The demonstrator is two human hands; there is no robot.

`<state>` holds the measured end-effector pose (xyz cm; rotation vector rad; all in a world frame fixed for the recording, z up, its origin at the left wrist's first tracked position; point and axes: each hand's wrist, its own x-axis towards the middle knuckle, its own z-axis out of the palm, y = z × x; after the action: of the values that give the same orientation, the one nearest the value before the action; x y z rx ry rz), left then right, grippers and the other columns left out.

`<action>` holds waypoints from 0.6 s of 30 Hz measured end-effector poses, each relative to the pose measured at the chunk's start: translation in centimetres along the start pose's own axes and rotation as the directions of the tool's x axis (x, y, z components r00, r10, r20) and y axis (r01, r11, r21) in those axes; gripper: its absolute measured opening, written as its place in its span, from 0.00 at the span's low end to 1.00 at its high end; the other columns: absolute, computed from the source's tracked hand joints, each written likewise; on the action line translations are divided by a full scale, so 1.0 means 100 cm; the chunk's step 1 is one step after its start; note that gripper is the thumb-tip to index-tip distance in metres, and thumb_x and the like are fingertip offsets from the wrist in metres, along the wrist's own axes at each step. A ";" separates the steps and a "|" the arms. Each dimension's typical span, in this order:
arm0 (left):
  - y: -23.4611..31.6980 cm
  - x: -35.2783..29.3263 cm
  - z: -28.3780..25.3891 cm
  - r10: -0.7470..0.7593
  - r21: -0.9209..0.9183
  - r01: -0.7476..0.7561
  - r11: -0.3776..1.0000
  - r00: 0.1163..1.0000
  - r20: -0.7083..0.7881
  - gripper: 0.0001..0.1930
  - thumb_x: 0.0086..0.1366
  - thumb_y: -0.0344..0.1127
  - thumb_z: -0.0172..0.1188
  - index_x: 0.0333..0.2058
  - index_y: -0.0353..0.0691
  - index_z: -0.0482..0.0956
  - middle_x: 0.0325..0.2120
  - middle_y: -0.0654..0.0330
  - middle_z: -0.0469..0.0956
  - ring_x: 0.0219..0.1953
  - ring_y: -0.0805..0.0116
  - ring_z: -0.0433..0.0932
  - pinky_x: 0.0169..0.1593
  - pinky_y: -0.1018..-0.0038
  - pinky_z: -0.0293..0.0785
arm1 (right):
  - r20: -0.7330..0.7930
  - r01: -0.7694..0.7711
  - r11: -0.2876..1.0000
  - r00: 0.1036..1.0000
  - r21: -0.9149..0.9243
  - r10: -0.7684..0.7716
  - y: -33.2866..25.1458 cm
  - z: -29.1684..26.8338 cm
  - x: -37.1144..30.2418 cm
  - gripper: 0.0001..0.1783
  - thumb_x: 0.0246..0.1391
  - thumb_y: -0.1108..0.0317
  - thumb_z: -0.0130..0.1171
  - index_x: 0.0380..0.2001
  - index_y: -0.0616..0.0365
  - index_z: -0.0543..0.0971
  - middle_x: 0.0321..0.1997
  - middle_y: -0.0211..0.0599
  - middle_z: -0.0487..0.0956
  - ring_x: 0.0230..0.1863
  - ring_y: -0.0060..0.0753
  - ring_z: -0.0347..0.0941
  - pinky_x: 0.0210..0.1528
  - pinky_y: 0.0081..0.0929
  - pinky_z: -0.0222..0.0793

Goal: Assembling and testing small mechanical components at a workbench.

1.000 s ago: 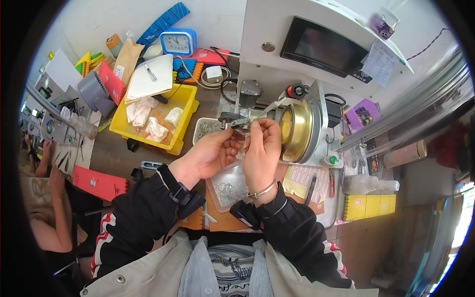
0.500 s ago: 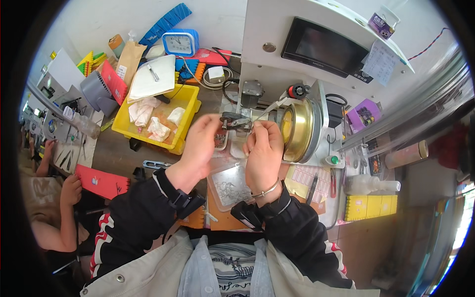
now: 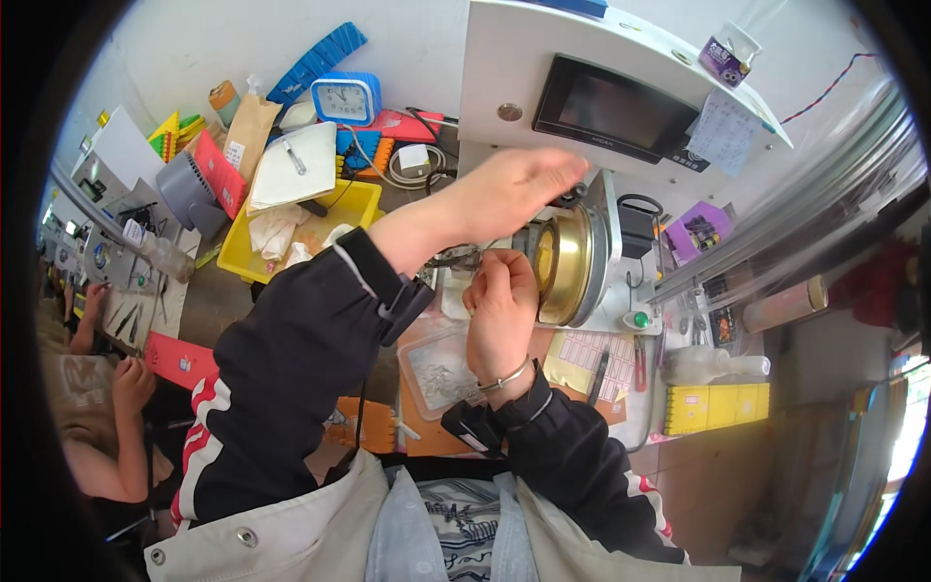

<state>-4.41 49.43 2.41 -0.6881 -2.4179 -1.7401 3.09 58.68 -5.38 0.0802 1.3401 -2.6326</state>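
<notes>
My left hand [image 3: 509, 192] is stretched out over the machine, its fingertips by a black knob [image 3: 574, 196] above a brass-coloured wheel [image 3: 555, 267]. Most of its fingers are hidden, so I cannot tell whether it touches or grips the knob. My right hand [image 3: 502, 308] is held low beside the wheel, thumb and fingers pinched together. What the pinch holds, if anything, is too small to make out. A dark metal fixture [image 3: 456, 255] shows partly beneath my left wrist. Below my right hand lies a clear tray [image 3: 412, 373] with small shiny pieces.
A yellow bin [image 3: 233, 254] with crumpled white cloths stands at the left, near a blue clock [image 3: 347, 97]. The machine's dark screen [image 3: 611, 102] rises behind. To the right are a clear bottle [image 3: 713, 367] and a yellow block [image 3: 718, 409]. Another person's hand [image 3: 132, 384] is at far left.
My left hand has left the metal fixture and swung up and right toward the knob, its forearm now crossing the bench. The right hand stays pinched beside the wheel. The view has shifted slightly.
</notes>
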 end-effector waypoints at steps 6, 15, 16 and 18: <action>0.001 -0.021 -0.018 -0.060 0.094 0.050 0.994 0.991 0.116 0.27 0.78 0.50 0.42 0.60 0.32 0.72 0.53 0.54 0.79 0.57 0.66 0.74 0.62 0.72 0.65 | 0.066 0.067 0.996 0.996 -0.054 -0.063 -0.002 -0.002 -0.013 0.06 0.68 0.69 0.51 0.34 0.57 0.70 0.20 0.22 0.64 0.20 0.13 0.55 0.23 0.18 0.53; 0.001 -0.006 0.004 0.056 0.079 -0.057 0.995 0.998 0.011 0.28 0.77 0.52 0.46 0.59 0.32 0.73 0.51 0.52 0.80 0.55 0.65 0.75 0.60 0.71 0.67 | 0.146 0.058 0.998 0.988 0.000 -0.057 -0.002 -0.013 -0.018 0.06 0.68 0.70 0.51 0.35 0.58 0.70 0.22 0.24 0.65 0.19 0.13 0.55 0.23 0.18 0.54; 0.001 -0.005 0.008 0.050 0.076 -0.054 0.996 0.997 0.053 0.28 0.76 0.52 0.47 0.59 0.32 0.73 0.50 0.52 0.80 0.54 0.66 0.76 0.59 0.72 0.68 | 0.150 0.057 0.998 0.987 -0.007 -0.055 -0.002 -0.013 -0.019 0.06 0.68 0.70 0.51 0.35 0.58 0.70 0.22 0.23 0.65 0.19 0.13 0.55 0.23 0.18 0.54; 0.004 -0.008 0.005 0.037 0.140 -0.042 0.989 0.999 0.035 0.26 0.76 0.49 0.48 0.59 0.33 0.73 0.48 0.52 0.81 0.51 0.68 0.76 0.56 0.72 0.69 | 0.153 0.056 0.998 0.987 -0.021 -0.052 -0.006 -0.014 -0.022 0.05 0.68 0.70 0.51 0.35 0.58 0.70 0.21 0.23 0.65 0.19 0.13 0.55 0.23 0.18 0.54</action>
<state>-3.42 49.79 2.32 -0.7465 -2.5001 -1.5379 5.05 60.45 -5.49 -0.1600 1.3408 -2.6045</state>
